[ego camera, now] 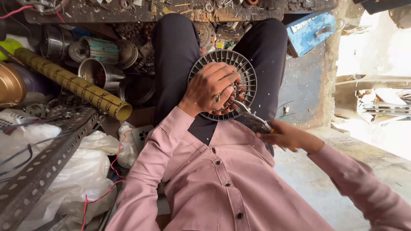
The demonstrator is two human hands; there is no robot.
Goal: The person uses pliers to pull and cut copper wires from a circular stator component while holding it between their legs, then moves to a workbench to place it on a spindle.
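One round finned motor part (246, 70), dark metal with copper windings at its middle, rests on our lap between the knees; we judge it heavy, stiff and sharp-edged, best held across its face or by the rim. Our left hand (212, 87) lies spread on it, fingers curled down against the windings, while our right hand (287, 136) has its fingers clamped on one pair of pliers (250, 115) whose tip meets the copper. On the left lie one yellow tube (70, 81) and one perforated metal angle bar (47, 160).
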